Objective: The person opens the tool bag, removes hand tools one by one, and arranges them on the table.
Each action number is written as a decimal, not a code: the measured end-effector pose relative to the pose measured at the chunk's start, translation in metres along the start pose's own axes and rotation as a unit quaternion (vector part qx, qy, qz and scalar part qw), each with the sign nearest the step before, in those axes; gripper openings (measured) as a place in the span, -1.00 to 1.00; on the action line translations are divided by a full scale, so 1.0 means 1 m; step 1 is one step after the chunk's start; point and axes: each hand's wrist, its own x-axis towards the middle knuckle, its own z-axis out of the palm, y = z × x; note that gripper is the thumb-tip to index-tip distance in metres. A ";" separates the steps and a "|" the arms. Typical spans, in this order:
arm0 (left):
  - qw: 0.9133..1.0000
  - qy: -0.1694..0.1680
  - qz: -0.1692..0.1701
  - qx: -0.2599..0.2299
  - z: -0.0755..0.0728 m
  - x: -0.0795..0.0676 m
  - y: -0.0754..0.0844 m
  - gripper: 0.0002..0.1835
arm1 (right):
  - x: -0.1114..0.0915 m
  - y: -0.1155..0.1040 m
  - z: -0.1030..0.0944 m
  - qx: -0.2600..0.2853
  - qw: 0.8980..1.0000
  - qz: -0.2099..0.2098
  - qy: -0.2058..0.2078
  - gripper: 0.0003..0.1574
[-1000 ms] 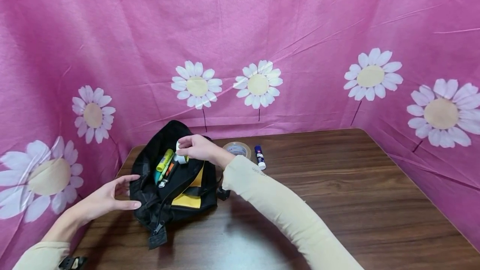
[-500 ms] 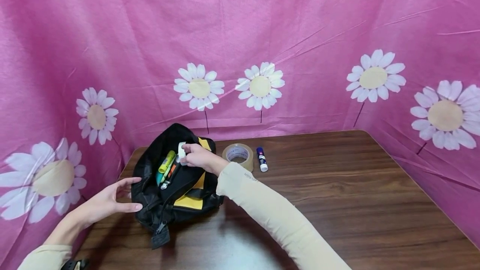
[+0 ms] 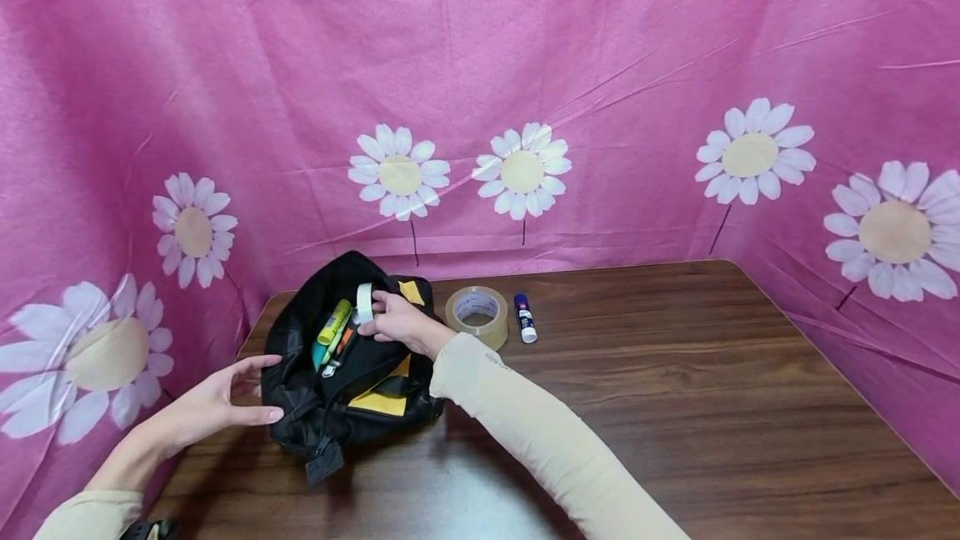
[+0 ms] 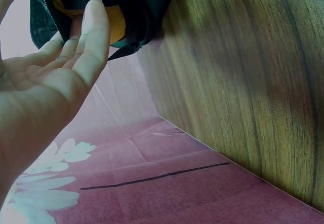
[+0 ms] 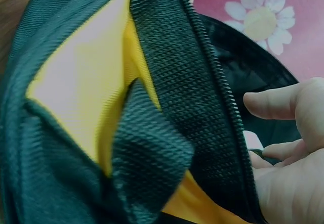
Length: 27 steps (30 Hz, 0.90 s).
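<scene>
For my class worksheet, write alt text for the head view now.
A person's right hand reaches into an open black bag, right beside a white roll, while the left hand touches the bag's side. A yellow tube lies inside. To the right, a tape roll and a blue-and-white stick lie on a wooden table.

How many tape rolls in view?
2. The clear roll lies on the table, right of the black bag; the white roll is in the bag's opening, at the right hand. More could be hidden inside.
</scene>
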 end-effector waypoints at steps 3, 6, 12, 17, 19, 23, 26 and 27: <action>1.000 -0.001 -0.004 -0.004 0.001 -0.002 -0.001 -0.16 | 0.000 0.005 0.001 -0.002 1.000 0.000 0.001 0.05; 1.000 0.001 -0.004 -0.006 0.002 -0.002 -0.002 -0.16 | 0.001 0.008 0.002 -0.003 1.000 -0.002 0.002 0.06; 1.000 0.009 0.004 -0.004 0.001 -0.001 -0.002 -0.17 | 0.005 0.017 0.001 -0.006 1.000 -0.002 -0.004 0.09; 1.000 0.009 0.002 -0.003 0.001 -0.002 -0.003 -0.17 | 0.007 0.029 0.002 -0.037 0.999 -0.001 -0.012 0.09; 1.000 0.008 -0.003 -0.007 0.001 -0.002 -0.003 -0.16 | 0.008 0.032 0.002 -0.049 0.999 -0.004 -0.014 0.06; 1.000 0.002 -0.006 -0.013 0.001 -0.002 -0.003 -0.15 | 0.008 0.037 0.002 -0.064 0.998 -0.012 -0.017 -0.01; 1.000 0.002 -0.003 -0.013 0.001 -0.002 -0.003 -0.15 | 0.008 0.039 0.003 -0.068 0.997 -0.014 -0.019 -0.06; 1.000 0.003 -0.003 -0.013 0.001 -0.002 -0.003 -0.16 | 0.008 0.040 0.003 -0.071 0.997 -0.014 -0.020 -0.08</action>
